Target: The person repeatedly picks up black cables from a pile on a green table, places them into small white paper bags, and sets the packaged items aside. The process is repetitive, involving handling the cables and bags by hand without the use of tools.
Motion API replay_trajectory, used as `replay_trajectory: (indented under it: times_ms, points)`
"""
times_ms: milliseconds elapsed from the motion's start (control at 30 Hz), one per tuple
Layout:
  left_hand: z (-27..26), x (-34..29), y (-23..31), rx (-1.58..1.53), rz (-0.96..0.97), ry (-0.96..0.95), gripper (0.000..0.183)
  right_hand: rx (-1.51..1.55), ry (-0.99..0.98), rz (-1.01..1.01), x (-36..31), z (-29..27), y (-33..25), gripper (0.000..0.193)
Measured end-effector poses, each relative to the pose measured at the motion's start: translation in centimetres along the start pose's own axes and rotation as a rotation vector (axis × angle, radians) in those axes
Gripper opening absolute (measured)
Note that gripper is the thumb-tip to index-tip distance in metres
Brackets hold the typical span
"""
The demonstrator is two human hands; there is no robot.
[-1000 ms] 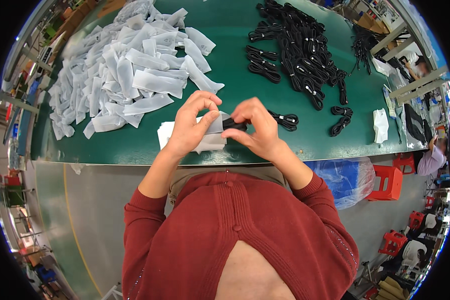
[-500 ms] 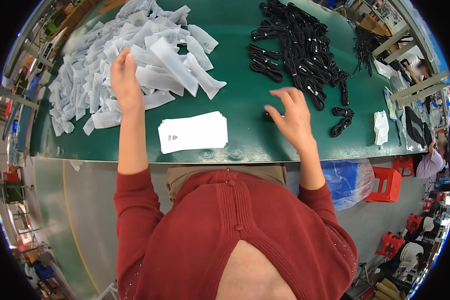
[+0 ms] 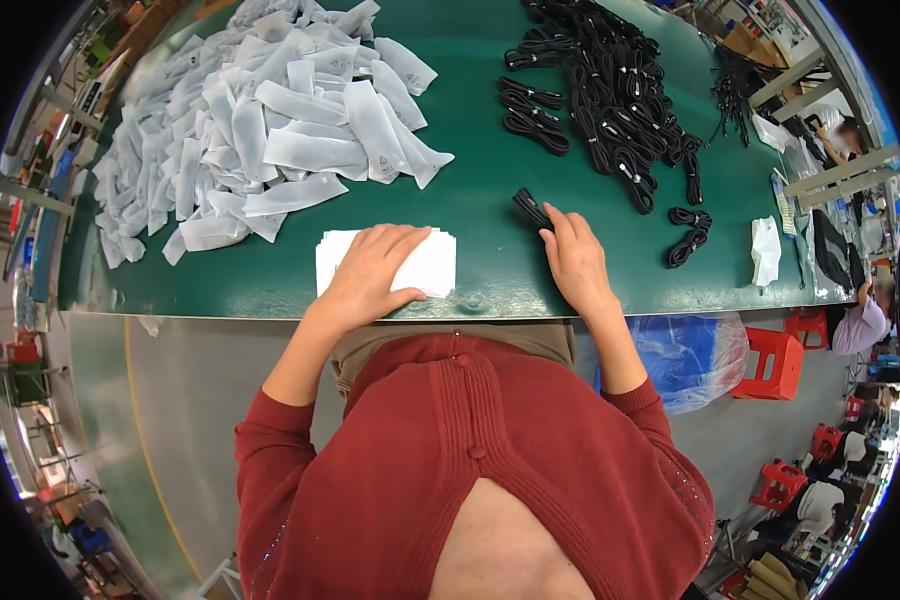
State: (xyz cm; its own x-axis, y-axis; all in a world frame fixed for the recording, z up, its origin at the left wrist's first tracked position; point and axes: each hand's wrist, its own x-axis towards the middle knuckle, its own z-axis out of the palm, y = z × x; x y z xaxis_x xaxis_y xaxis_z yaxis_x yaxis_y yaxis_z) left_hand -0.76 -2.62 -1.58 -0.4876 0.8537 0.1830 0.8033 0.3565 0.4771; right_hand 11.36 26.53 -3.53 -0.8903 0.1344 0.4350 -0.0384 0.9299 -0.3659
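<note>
My left hand point(image 3: 370, 272) lies with its fingers stretched out over a stack of flat white rectangular pieces point(image 3: 438, 265) near the table's front edge. Whether these are cards or flat bags I cannot tell. To the right of the stack, my right hand point(image 3: 576, 264) has its fingers closed on a bundled black cable point(image 3: 530, 207), whose far end sticks out beyond the fingertips. A large heap of whitish frosted pouches point(image 3: 315, 150) covers the table's left side.
Many bundled black cables point(image 3: 620, 110) are heaped on the green table point(image 3: 460, 100) at the far right. One cable bundle point(image 3: 687, 236) lies apart, with a crumpled white packet point(image 3: 764, 252) beyond it. A red stool point(image 3: 770, 362) stands below the table's right edge.
My left hand has come from the pouch heap down onto the white stack. My right hand has closed on a black cable bundle. A pouch at the heap's edge has settled.
</note>
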Motion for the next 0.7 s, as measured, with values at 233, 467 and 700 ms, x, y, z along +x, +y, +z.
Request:
replay_trajectory:
  times_ms: [233, 467, 700]
  points:
    - [0.5, -0.1, 0.9, -0.025, 0.078, 0.295, 0.045, 0.351, -0.041, 0.101, 0.0, 1.3, -2.0, 0.028]
    - [3.6, 0.4, 1.4, -0.119, 0.001, 0.266, 0.017, 0.586, -0.172, 0.138, -0.1, 1.5, -5.3, 0.027]
    - [4.0, 0.3, 1.2, -0.404, -0.274, 0.302, 0.007, 0.644, -0.162, 0.096, -1.0, 0.9, -6.2, 0.026]
